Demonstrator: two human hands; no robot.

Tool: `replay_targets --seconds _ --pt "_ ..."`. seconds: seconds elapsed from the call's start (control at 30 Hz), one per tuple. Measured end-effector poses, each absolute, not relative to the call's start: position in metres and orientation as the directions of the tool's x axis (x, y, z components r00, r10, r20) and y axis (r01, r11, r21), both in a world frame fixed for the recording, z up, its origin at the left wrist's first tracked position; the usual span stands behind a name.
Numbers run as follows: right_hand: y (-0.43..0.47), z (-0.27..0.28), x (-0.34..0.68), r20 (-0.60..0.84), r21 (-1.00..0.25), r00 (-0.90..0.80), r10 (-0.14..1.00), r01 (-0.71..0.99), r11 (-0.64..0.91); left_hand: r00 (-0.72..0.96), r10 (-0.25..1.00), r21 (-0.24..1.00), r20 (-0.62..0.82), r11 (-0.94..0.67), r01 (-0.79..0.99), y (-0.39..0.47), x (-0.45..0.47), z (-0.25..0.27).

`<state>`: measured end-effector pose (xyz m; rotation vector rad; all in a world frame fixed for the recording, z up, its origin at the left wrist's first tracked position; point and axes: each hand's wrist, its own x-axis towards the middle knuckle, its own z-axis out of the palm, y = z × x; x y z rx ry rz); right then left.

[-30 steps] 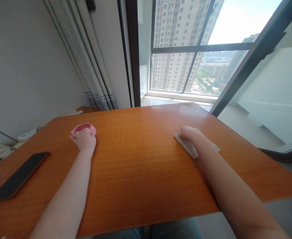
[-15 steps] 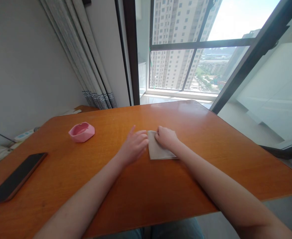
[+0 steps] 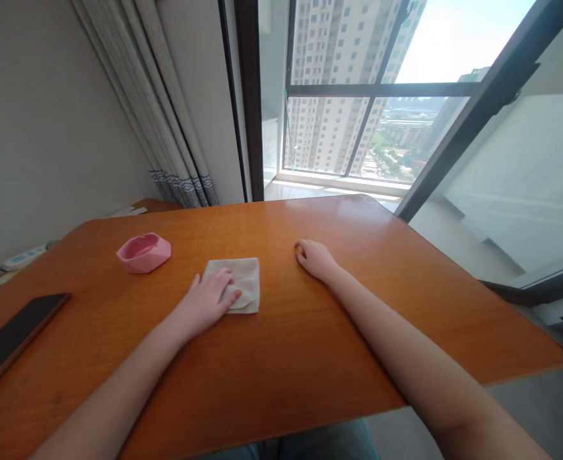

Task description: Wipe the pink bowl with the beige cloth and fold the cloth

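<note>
A folded light-grey cloth (image 3: 246, 281) lies flat on the wooden table (image 3: 281, 364), roughly square. My left hand (image 3: 210, 299) rests on the cloth's left part with its fingers spread, covering that side of it. To the right of the cloth, and apart from it, my right hand (image 3: 314, 257) lies on the tabletop. Its fingers are curled in loosely toward the thumb, and nothing shows in them.
A pink faceted bowl (image 3: 144, 253) stands left of the cloth. Nearer the left edge lies a dark phone-like slab (image 3: 20, 335). A power strip (image 3: 25, 257) is beyond that edge. Curtains (image 3: 166, 128) and a large window (image 3: 348, 134) are at the back.
The cloth has moved left across the table, from under my right hand to under my left. My left hand has come down on it, and my right hand has let it go.
</note>
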<state>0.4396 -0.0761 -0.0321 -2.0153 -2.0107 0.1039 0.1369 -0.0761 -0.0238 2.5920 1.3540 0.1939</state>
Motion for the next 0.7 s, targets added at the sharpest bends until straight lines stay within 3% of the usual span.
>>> replay_targets --seconds 0.13,0.27,0.43,0.5,0.57,0.63,0.7 --pt "-0.075 -0.035 0.433 0.178 -0.218 -0.006 0.984 0.975 0.045 0.254 0.967 0.101 -0.008 -0.252 0.962 -0.058 0.054 -0.034" --pt "-0.074 -0.037 0.428 0.178 -0.199 0.031 0.984 0.980 0.005 0.045 0.994 0.092 0.095 -0.053 0.994 -0.034 -0.021 -0.051" --pt "-0.074 -0.034 0.421 0.161 -0.162 0.099 0.982 0.984 -0.072 0.098 0.994 0.087 0.042 -0.101 0.991 -0.038 -0.034 -0.043" --pt "-0.076 -0.031 0.416 0.164 -0.138 0.102 0.981 0.987 -0.079 0.079 0.988 0.009 0.133 -0.081 0.997 -0.048 -0.008 -0.026" --pt "-0.080 -0.027 0.407 0.192 -0.119 0.060 0.980 0.992 -0.037 0.171 0.936 -0.055 0.307 -0.162 0.985 -0.057 0.030 -0.007" --pt "-0.086 -0.024 0.396 0.227 -0.131 -0.013 0.974 0.990 0.044 0.315 0.890 0.029 0.329 -0.343 0.939 -0.064 0.074 0.008" --pt "-0.092 -0.023 0.385 0.238 -0.166 -0.108 0.965 0.975 0.149 0.429 0.874 0.223 0.226 -0.475 0.851 -0.064 0.119 0.014"
